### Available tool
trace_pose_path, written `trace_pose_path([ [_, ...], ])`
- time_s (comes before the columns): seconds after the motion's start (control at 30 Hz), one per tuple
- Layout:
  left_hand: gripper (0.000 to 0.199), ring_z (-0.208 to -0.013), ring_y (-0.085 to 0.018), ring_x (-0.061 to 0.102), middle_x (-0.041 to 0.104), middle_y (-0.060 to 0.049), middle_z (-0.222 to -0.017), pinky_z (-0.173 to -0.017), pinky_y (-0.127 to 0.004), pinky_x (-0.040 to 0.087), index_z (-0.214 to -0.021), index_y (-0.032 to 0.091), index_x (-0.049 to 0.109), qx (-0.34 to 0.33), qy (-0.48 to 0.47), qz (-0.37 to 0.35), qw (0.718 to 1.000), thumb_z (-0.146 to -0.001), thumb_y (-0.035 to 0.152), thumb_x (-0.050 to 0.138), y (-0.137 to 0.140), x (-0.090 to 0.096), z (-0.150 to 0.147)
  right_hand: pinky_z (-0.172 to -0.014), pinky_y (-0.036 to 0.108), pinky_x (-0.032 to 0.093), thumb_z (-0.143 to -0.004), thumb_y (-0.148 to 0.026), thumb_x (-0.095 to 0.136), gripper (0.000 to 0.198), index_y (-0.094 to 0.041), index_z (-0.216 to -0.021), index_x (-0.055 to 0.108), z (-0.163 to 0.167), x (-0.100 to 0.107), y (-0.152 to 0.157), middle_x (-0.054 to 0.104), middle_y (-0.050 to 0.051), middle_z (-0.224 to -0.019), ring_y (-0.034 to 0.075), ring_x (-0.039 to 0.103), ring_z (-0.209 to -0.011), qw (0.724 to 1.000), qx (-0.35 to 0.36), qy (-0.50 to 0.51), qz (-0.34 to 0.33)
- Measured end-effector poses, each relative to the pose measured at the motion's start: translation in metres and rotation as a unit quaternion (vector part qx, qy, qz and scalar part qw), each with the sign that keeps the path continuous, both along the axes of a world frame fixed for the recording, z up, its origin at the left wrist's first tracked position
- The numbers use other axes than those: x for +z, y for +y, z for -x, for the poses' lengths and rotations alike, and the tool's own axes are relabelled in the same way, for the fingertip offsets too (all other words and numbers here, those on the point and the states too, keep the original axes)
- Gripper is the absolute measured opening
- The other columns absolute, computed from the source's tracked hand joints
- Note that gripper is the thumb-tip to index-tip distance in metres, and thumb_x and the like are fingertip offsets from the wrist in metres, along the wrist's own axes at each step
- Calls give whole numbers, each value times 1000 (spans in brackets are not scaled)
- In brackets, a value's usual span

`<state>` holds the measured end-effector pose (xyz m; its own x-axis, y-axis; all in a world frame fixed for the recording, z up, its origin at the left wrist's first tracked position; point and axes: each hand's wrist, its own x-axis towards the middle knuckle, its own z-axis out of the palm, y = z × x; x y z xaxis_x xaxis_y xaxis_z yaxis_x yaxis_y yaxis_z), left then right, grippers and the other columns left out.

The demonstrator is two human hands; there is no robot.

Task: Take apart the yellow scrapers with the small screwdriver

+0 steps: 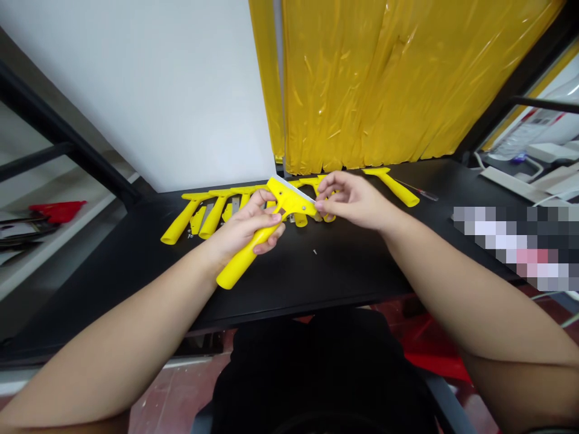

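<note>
My left hand (253, 226) is wrapped round the neck of a yellow scraper (242, 258), held tilted above the black table. Its wide head carries a thin metal blade (296, 188) along the upper edge, and a small screw (303, 208) shows near the head's right end. At that same end, the thumb and fingers of my right hand (348, 199) are closed on the corner of the head; anything tiny between the fingertips is hidden. Below the scraper, a loose screw (315, 251) lies on the table. Behind my hands, more yellow scrapers (178, 223) lie in a row, partly covered.
The black table (280, 289) backs onto a white panel (149, 90) and yellow plastic sheeting (384, 84). Toward the right rear lie another yellow scraper (398, 188) and a screwdriver (425, 194). Small screws (190, 234) sit near the left scrapers. Black frame bars (67, 120) flank the table.
</note>
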<state>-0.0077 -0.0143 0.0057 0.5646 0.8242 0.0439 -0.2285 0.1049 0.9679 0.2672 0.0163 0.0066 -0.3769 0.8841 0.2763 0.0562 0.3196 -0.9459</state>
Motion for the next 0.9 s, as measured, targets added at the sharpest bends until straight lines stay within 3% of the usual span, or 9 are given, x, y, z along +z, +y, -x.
trace_pose_path([
  [0.1,49,-51,-11,60,62,5,-81,-34,-12,37,-114,29,43,10,-3,5,1000,-87,24,83,2,-1,3,-77,34,55,-83,-22,86,19,-19,-93,70,-42,13,14,72,5,-90,17,67,-76,967,-203,-92,-122],
  [0.17,48,-50,-10,59,63,4,-82,-34,-12,37,-114,30,44,21,0,5,1000,-87,24,83,2,0,4,-82,37,51,-88,-18,78,6,-17,-91,73,-84,21,25,74,10,-91,18,65,-79,916,-349,-163,-113],
  [0.23,48,-49,-10,59,63,4,-83,-33,-13,37,-113,29,44,33,0,6,999,-87,24,83,2,1,3,-79,41,45,-88,-21,78,6,-16,-91,76,-129,25,35,75,14,-91,19,59,-75,836,-453,-305,-57],
  [0.3,49,-49,-11,59,63,4,-83,-33,-13,37,-112,29,44,41,-4,8,999,-85,23,84,2,2,2,-73,43,39,-86,-19,79,6,-13,-88,79,-168,25,46,75,19,-93,17,50,-67,756,-475,-450,-5],
  [0.37,49,-50,-11,59,63,4,-82,-33,-13,36,-111,28,43,46,-10,9,999,-84,23,84,2,2,1,-70,43,36,-81,-16,84,7,-12,-85,81,-194,21,55,76,20,-94,14,42,-63,705,-445,-550,45],
  [0.57,52,-50,-11,60,65,3,-85,-32,-14,35,-112,28,43,56,-10,4,998,-82,24,86,3,2,1,-67,44,32,-67,-9,91,19,-13,-55,77,-201,1,63,66,9,-60,13,47,-55,716,-370,-584,97],
  [0.7,55,-50,-11,59,64,5,-82,-32,-13,35,-111,28,42,64,1,-6,998,-81,25,87,2,4,0,-66,45,31,-69,-10,89,15,-9,-58,78,-200,1,61,72,18,-69,17,60,-64,709,-392,-580,84],
  [0.83,54,-48,-11,59,65,5,-80,-33,-13,36,-111,28,40,71,3,-34,997,-82,27,86,3,4,0,-66,46,34,-81,-25,84,21,-7,-71,78,-196,25,54,77,29,-92,27,71,-87,697,-446,-560,44],
  [0.9,53,-48,-11,60,64,7,-77,-34,-13,37,-111,29,39,78,10,-43,996,-84,28,85,4,4,1,-67,46,37,-84,-25,80,19,-7,-82,77,-180,39,45,77,27,-90,27,71,-87,712,-499,-494,-3],
])
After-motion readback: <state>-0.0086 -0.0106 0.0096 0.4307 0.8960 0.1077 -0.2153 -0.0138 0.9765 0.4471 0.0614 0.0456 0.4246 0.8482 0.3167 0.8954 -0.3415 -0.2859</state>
